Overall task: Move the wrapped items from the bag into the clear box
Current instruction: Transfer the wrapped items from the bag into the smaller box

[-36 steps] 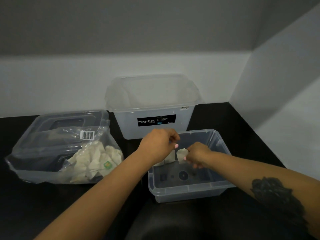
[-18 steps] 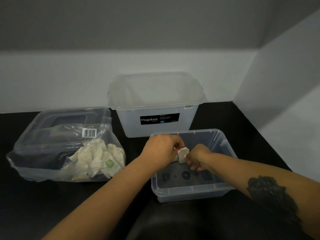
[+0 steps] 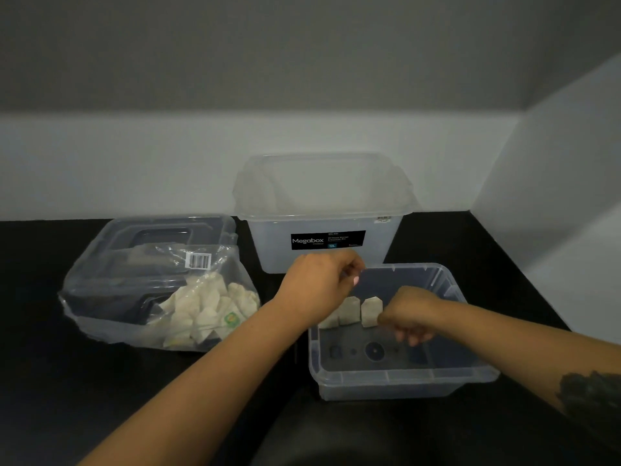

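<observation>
While both forearms are reaching in from the near edge, the left hand (image 3: 319,287) is hovering over the rear left corner of the low clear box (image 3: 406,378), its fingers curled and pinching something thin above a hanging tea bag (image 3: 349,311); the string itself is too fine to make out. A second tea bag (image 3: 370,312) is hanging just beside the first, and the corner of a third pale piece is peeking out beneath the left wrist. The right hand (image 3: 408,314) is sitting just to the right of these bags with its fingers curled inward, its knuckles almost touching the second tea bag; whether it is actually gripping that bag or its string I cannot tell. All of these bags are dangling within the box's outline, above its floor rather than lying on it.

To the left, on the black tabletop (image 3: 40,381), a clear plastic bag (image 3: 107,317) with a barcode sticker is lying slumped over a dark translucent lid (image 3: 161,233), and a heap of more tea bags (image 3: 208,311) is bunching in its near right corner, well apart from both hands. Behind the low box, a taller frosted storage tub (image 3: 322,210) with a black Megabox label is standing against the white wall, just beyond the left hand's knuckles. A dark tattoo is showing on the right forearm.
</observation>
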A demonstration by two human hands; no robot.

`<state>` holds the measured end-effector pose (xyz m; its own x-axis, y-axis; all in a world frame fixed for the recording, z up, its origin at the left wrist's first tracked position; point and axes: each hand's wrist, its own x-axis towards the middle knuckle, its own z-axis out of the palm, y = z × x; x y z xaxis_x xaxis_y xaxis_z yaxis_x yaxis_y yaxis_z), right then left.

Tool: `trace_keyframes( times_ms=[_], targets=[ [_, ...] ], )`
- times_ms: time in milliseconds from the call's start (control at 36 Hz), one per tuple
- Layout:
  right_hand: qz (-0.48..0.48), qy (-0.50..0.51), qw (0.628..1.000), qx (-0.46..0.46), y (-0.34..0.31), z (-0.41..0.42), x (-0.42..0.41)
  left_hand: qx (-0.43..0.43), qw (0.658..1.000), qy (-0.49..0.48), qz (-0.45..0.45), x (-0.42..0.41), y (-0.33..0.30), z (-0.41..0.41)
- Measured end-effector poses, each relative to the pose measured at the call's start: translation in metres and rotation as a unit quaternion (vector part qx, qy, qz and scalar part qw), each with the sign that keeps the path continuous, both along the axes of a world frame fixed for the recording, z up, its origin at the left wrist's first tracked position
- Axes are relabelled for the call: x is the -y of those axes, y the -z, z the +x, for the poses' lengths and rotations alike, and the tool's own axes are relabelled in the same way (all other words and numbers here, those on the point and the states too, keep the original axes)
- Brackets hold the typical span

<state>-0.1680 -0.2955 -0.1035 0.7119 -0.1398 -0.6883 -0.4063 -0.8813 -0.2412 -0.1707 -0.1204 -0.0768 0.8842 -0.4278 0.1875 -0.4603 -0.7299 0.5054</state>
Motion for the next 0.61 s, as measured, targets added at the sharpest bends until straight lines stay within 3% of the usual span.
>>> trace_keyframes(
  times_ms=[306,472,611],
  targets=[
    [0.118,-0.017,0.977,0.177,-0.083,-0.011,-0.036,0.052,0.980,-0.136,-0.134,-0.092,-0.046,0.004],
    [0.206,-0.065,0.940,0.266,-0.119,-0.016,-0.108,0.026,0.978,-0.191,-0.076,-0.162,-0.065,0.006],
    [0.239,-0.138,0.898,0.341,-0.113,-0.009,-0.186,-0.070,0.972,-0.213,0.067,-0.204,-0.054,0.013]
  ],
)
